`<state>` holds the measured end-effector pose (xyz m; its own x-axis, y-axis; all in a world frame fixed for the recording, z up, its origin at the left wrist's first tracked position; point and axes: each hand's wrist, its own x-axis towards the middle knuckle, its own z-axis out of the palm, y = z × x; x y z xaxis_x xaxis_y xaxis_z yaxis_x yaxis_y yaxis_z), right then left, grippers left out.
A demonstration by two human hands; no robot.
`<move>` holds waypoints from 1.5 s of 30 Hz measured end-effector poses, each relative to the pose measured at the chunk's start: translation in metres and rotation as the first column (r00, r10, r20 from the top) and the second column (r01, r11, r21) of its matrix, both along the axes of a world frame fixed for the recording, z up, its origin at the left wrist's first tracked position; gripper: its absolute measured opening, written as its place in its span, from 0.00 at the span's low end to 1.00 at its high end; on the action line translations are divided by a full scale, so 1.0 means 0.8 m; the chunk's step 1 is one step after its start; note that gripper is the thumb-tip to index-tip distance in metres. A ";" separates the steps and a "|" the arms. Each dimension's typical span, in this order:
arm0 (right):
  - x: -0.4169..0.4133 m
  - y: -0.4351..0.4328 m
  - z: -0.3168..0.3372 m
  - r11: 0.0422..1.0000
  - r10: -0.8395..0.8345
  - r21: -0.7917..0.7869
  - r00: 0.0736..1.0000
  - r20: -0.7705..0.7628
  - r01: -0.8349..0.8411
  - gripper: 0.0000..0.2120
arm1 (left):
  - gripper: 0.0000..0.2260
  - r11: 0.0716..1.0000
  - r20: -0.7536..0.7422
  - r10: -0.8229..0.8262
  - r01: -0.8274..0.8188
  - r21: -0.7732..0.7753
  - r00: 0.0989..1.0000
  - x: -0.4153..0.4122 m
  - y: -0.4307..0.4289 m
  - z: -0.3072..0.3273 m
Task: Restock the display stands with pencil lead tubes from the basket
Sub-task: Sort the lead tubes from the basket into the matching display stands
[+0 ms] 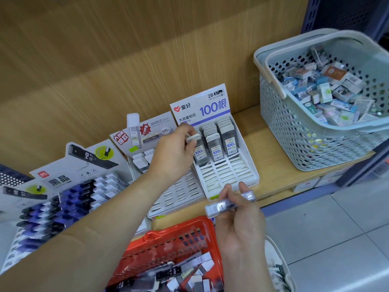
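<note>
Tube with white cap [193,138] pinched by left hand [172,157] at display stand [227,173]; right hand [240,226] grips clear tube [229,204]

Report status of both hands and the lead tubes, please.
Left hand pinches white-capped lead tube at 2B stand, left column. Right hand holds clear tube by red basket. Nothing blocks slots.

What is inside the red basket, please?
Loose pencil lead tubes, some black marked HB 0.7, some white-capped. The pile covers the red basket's floor and anything lying deeper.
</note>
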<state>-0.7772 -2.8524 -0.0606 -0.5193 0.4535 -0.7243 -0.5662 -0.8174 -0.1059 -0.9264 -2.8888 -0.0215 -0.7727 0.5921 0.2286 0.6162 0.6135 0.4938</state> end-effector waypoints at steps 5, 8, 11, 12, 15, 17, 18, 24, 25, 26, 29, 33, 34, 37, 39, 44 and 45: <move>-0.003 -0.004 0.003 1.000 0.009 -0.001 1.000 -0.009 -0.009 0.13 | 0.06 0.996 0.004 -0.066 0.066 -0.051 0.998 -0.002 0.002 -0.007; -0.003 -0.005 0.000 0.999 0.037 -0.004 0.999 -0.003 -0.037 0.12 | 0.07 0.991 -0.036 -0.083 0.079 -0.105 0.996 -0.002 0.005 -0.011; -0.005 -0.003 0.003 0.999 0.052 -0.018 0.999 0.007 -0.052 0.11 | 0.07 0.994 -0.030 -0.076 0.073 -0.086 0.997 -0.002 0.007 -0.013; -0.006 -0.003 0.005 0.998 0.050 -0.029 0.999 0.018 -0.050 0.11 | 0.07 0.995 -0.051 -0.067 0.063 -0.080 0.996 -0.002 0.008 -0.013; -0.007 0.001 0.009 0.997 0.052 -0.052 0.998 0.047 -0.049 0.09 | 0.06 0.992 -0.192 -0.087 0.067 -0.109 0.977 -0.007 0.012 -0.013; -0.007 0.001 0.010 0.997 0.067 -0.046 0.996 0.056 -0.065 0.07 | 0.07 0.992 -0.213 -0.073 0.048 -0.120 0.974 -0.009 0.013 -0.010; -0.006 0.001 0.011 0.997 0.078 -0.030 0.996 0.051 -0.077 0.07 | 0.08 0.991 -0.223 -0.063 0.034 -0.131 0.973 -0.010 0.013 -0.010; 0.000 -0.005 0.004 0.972 0.172 0.160 0.985 0.023 -0.173 0.10 | 0.08 0.969 -0.343 -0.127 0.043 -0.242 0.931 -0.013 0.010 -0.007; 0.000 -0.007 0.004 0.966 0.176 0.186 0.984 0.038 -0.181 0.10 | 0.07 0.974 -0.354 -0.123 0.044 -0.223 0.927 -0.013 0.009 -0.006; 0.000 -0.007 0.004 0.961 0.175 0.208 0.983 0.049 -0.181 0.08 | 0.06 0.980 -0.347 -0.103 0.036 -0.195 0.932 -0.011 0.007 -0.004; -0.002 -0.005 0.007 0.961 0.141 0.234 0.989 0.053 -0.149 0.05 | 0.09 0.999 -0.049 0.006 -0.008 -0.040 0.999 0.011 -0.008 0.008; -0.003 -0.006 0.012 0.956 0.130 0.255 0.989 0.066 -0.142 0.07 | 0.10 0.981 0.519 -0.098 -0.005 0.193 0.849 0.069 -0.057 0.029; -0.003 -0.010 0.014 0.952 0.142 0.264 0.987 0.072 -0.156 0.08 | 0.12 0.980 0.513 -0.113 0.010 0.200 0.851 0.080 -0.069 0.031; -0.005 -0.021 0.020 0.930 0.201 0.296 0.976 0.089 -0.218 0.12 | 0.11 0.971 0.482 -0.025 -0.093 0.220 0.876 0.096 -0.093 0.030; -0.005 -0.029 0.023 0.898 0.269 0.335 0.959 0.092 -0.284 0.09 | 0.05 0.957 0.470 0.023 -0.155 0.245 0.883 0.097 -0.108 0.031; -0.011 -0.047 0.026 0.811 0.373 0.405 0.906 0.198 -0.423 0.06 | 0.10 0.898 0.529 0.107 -0.311 0.313 0.842 0.089 -0.139 0.040; -0.013 -0.051 0.027 0.795 0.388 0.421 0.899 0.202 -0.437 0.07 | 0.06 0.877 0.564 0.112 -0.348 0.332 0.818 0.086 -0.142 0.041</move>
<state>-0.7875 -2.8929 -0.0393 -0.6672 0.4974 -0.5544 -0.1524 -0.8198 -0.5520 -0.8576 -3.0023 0.0116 -0.9432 0.3256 -0.0660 0.0650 0.3755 0.9246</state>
